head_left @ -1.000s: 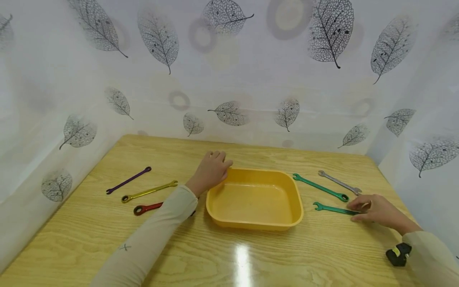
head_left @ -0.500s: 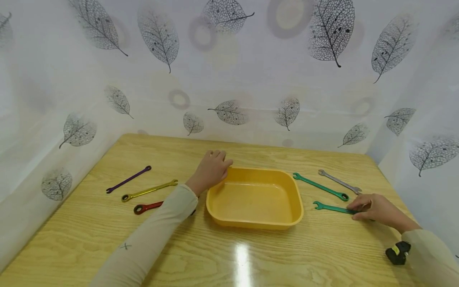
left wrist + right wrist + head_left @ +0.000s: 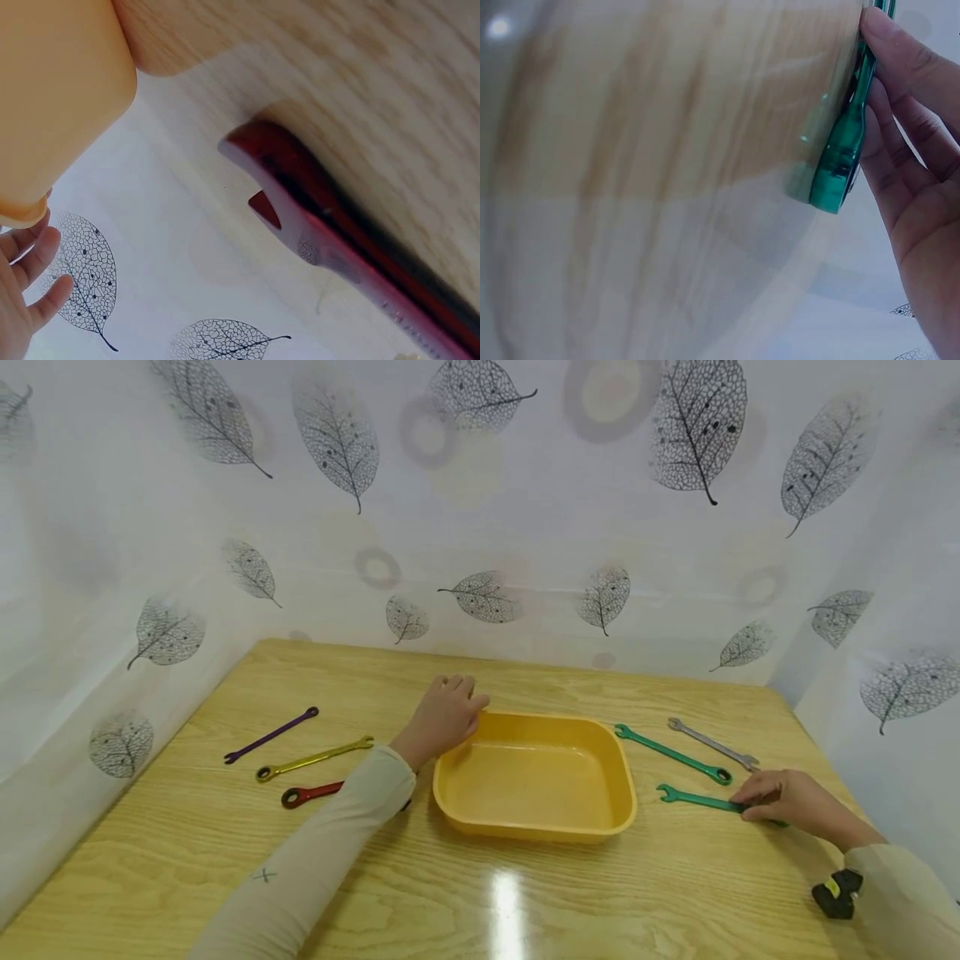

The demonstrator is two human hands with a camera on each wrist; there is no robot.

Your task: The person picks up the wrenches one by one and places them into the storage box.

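Moved hardly at all since half a second ago, beyond a slight drift of the whole head view. Right hand (image 3: 789, 808) clamped by thumb and fingers on the nearer green wrench (image 3: 697, 798), right of the yellow tray (image 3: 534, 832), either resting on the surface (image 3: 600, 893) or barely above it; cannot tell which. Left hand (image 3: 442, 716) gripping the tray's far left corner at the rim. Farther back on the right, a second green wrench (image 3: 671, 752) and a grey wrench (image 3: 711, 742). Probably stiff, solid metal, not fragile, perhaps slippery on the glossy finish. Best taken mid-shaft with a firm pinch; held now towards the ring end, so liable to dip at the forked end.
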